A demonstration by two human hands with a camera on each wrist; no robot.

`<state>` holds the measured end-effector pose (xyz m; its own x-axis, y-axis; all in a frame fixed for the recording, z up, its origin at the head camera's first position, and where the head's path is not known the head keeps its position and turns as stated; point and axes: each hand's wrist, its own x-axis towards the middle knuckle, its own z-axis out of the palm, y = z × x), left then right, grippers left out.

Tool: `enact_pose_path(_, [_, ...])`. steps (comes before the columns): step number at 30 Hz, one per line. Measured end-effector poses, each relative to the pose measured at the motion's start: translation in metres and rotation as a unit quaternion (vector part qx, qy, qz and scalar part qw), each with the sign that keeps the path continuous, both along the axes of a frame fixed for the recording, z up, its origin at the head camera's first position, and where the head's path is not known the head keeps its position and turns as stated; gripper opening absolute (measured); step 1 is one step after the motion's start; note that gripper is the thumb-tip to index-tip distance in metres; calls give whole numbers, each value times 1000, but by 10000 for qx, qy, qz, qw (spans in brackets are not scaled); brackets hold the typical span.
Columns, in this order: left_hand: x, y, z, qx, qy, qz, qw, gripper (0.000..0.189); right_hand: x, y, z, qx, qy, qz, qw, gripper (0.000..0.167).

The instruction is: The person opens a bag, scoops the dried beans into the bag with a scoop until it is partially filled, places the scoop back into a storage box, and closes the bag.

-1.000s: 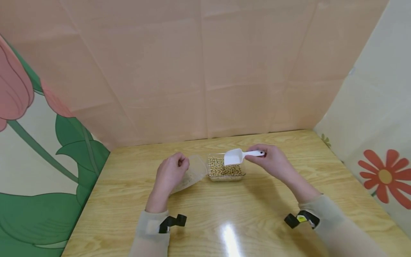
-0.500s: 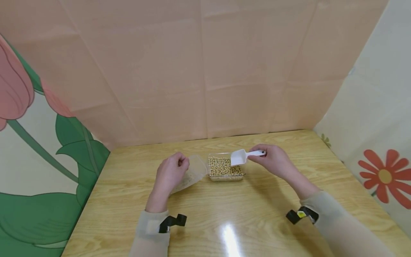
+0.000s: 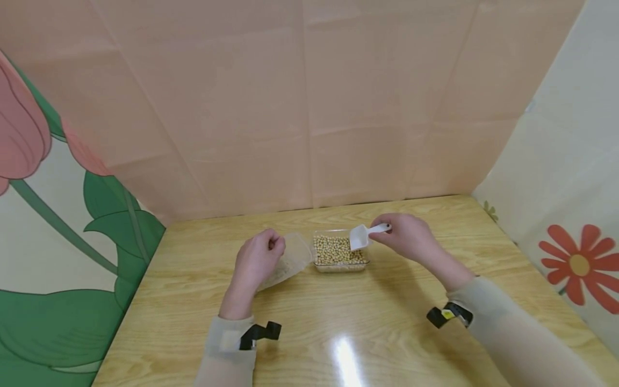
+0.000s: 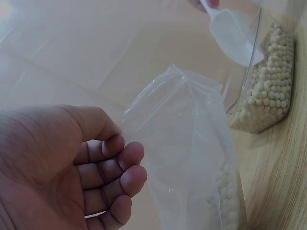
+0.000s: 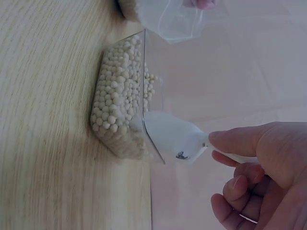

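Observation:
My left hand pinches the top edge of a clear zip bag between thumb and forefinger, holding it up. Some pale round beans, like soybeans, show low in the bag. Just right of it a clear rectangular container is filled with the same beans. My right hand grips a white scoop by its handle at the container's right side. In the right wrist view, the scoop's blade slants down past the rim, its tip at the beans.
A wood-grain table lies under everything. Plain pinkish sheeting hangs behind its back edge. Flower-patterned panels stand at left and right. Each wrist carries a small black camera strap.
The scoop has moved right across the container, from over the middle of the beans to their right side. My left hand and the bag have stayed in place.

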<state>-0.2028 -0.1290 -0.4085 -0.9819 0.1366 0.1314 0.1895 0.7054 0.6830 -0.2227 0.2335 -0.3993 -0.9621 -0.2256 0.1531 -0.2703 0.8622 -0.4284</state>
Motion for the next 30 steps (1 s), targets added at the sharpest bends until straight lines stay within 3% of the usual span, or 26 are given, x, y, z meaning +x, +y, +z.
enact_pose_path(8, [0,0,0,-9,-58,41,10000,22,-3,-11,1,112,-156,35,9998,22])
enact_pose_path(14, [0,0,-1,-23,-21,35,10000,21,-9,-11,-8,-115,-502,26,9987,26])
enact_pose_path(22, [0,0,-1,-37,17,39,10000,22,-15,-9,-25,-716,-709,41,9949,23])
enact_pose_path(30, [0,0,0,-34,-27,79,10000,22,-20,-5,-46,-1529,-964,-11,9835,25])
